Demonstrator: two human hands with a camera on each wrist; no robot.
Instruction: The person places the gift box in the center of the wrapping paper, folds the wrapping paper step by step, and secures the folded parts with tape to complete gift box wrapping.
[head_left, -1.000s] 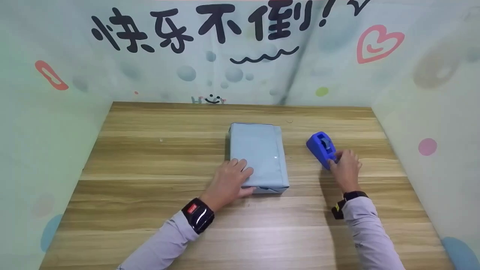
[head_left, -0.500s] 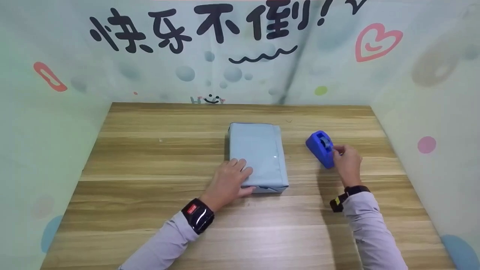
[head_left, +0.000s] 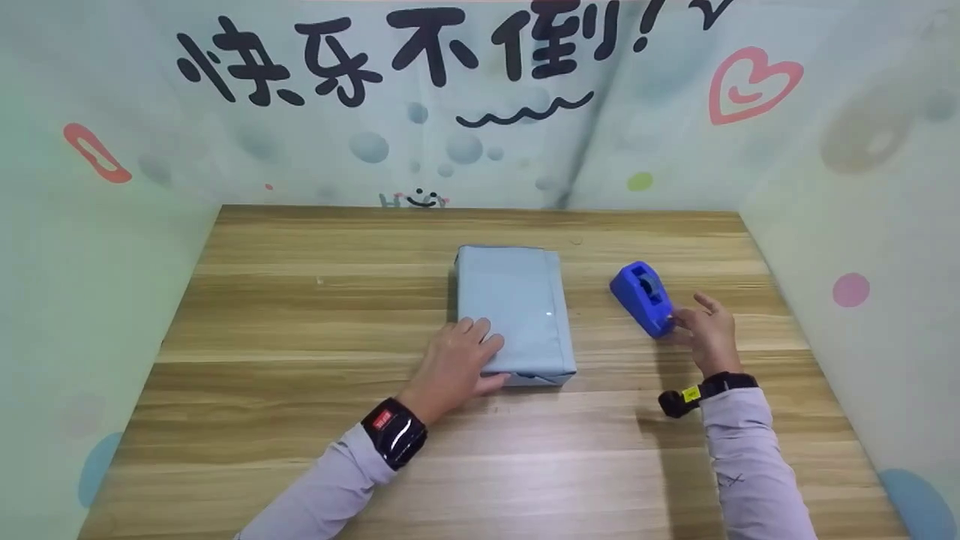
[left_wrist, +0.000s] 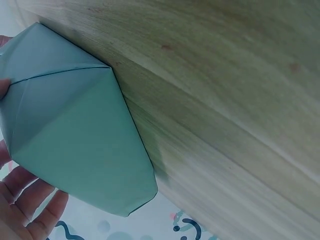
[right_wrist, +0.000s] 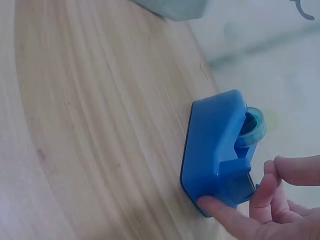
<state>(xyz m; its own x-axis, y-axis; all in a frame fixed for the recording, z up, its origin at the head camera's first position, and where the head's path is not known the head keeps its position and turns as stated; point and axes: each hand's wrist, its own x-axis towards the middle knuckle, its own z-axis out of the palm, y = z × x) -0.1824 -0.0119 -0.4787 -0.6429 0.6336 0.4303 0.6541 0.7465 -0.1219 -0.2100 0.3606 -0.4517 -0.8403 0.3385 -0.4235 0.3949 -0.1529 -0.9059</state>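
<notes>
A box wrapped in light blue paper (head_left: 514,300) lies flat on the wooden table. My left hand (head_left: 454,367) rests on its near left corner, fingers on top and thumb along the near side. In the left wrist view, several fingertips touch the edges of the wrapped box (left_wrist: 85,135). To the right stands a blue tape dispenser (head_left: 641,296) with a roll of tape (right_wrist: 252,131) in it. My right hand (head_left: 709,337) holds the dispenser's front end, one finger on its side and another curled by the cutter. Whether tape lies between the fingertips is too small to tell.
The wooden table (head_left: 300,322) is bordered by a printed cloth back wall (head_left: 315,157) and side walls. Black wrist straps with devices sit on both wrists, the right one (head_left: 679,403) sticking out to the left.
My right hand has shifted from beside the tape roll to the dispenser's front end, with one finger now raised. My left hand and the wrapped box stay put.
</notes>
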